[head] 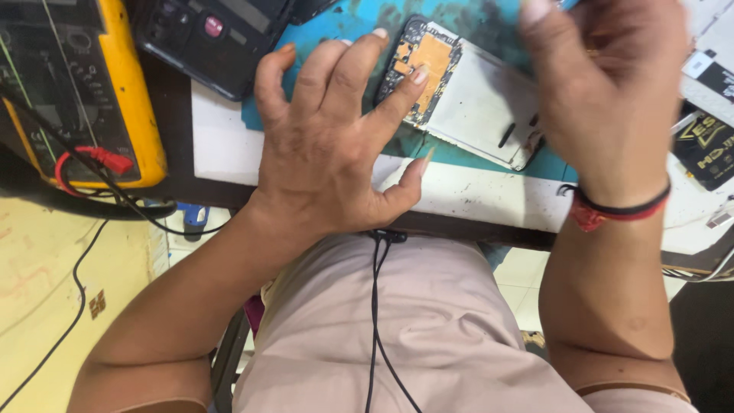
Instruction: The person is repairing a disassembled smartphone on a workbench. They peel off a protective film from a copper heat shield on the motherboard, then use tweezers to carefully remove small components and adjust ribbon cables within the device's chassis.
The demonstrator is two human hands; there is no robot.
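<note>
Single head camera, looking steeply down, close over workbench edge (474, 200) and lap.

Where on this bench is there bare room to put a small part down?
Bare white bench between the teal mat and the near edge, right of the left hand. Crowded: the opened phone on the mat, the yellow multimeter far left, packets beyond the right hand.
</note>
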